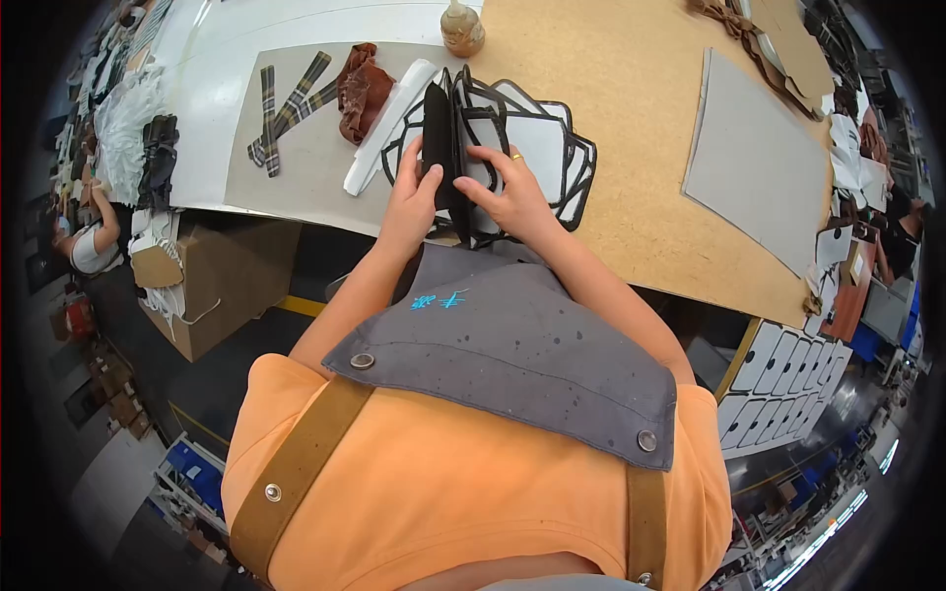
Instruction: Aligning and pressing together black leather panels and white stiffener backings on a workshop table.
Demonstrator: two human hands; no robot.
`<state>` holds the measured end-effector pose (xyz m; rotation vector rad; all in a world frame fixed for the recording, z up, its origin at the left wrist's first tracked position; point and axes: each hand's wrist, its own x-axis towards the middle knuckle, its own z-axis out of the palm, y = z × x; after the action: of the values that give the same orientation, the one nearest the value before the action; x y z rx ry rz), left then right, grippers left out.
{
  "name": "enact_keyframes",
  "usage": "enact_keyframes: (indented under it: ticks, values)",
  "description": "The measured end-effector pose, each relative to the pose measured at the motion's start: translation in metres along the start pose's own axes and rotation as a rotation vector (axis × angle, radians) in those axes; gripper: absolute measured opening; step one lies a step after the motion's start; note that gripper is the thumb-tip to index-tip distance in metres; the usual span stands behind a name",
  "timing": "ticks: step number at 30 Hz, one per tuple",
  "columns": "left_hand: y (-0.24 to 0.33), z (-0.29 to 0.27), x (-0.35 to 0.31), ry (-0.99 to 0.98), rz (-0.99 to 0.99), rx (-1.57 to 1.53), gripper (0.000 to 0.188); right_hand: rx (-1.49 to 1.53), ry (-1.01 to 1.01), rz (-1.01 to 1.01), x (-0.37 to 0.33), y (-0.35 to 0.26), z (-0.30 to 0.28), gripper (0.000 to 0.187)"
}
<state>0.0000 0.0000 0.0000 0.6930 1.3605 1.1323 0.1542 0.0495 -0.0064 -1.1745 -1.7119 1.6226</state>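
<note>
Between my two hands, close to the table's front edge, several black-edged panels stand on edge. My left hand (pixel 410 209) is closed on a black panel (pixel 438 148), with its thumb on the near face. My right hand (pixel 512 195), a ring on one finger, grips the grey, black-rimmed panels (pixel 481 133) beside it; its fingertips are partly hidden among them. Under and to the right of my hands lies a fanned-out pile of white panels with black edging (pixel 542 148). How the held panels join is hard to make out.
Left on the table are plaid strips (pixel 286 123), crumpled brown leather (pixel 365 91) and a white rolled sheet (pixel 389 128). A bottle (pixel 461 32) stands at the back. To the right lies a grey board (pixel 754 163). A cardboard box (pixel 241 281) stands below left; another person (pixel 94 241) is farther left.
</note>
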Motion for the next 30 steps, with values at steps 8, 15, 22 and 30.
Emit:
enact_keyframes:
  ticks: [8,15,22,30]
  values:
    - [0.008,0.009,-0.001,0.043,0.042,0.054,0.050,-0.181,0.134,-0.110,0.001,0.031,0.008,0.032]
    - [0.004,0.007,0.001,0.092,0.123,0.182,0.049,-0.005,0.109,-0.245,-0.002,0.003,0.001,0.041]
    - [-0.004,0.002,0.001,0.044,0.072,0.012,0.049,-0.227,0.173,-0.237,0.000,0.014,0.009,0.034]
    - [-0.015,0.006,0.007,0.015,0.081,-0.061,0.046,-0.212,0.053,-0.125,0.003,0.021,-0.004,0.032]
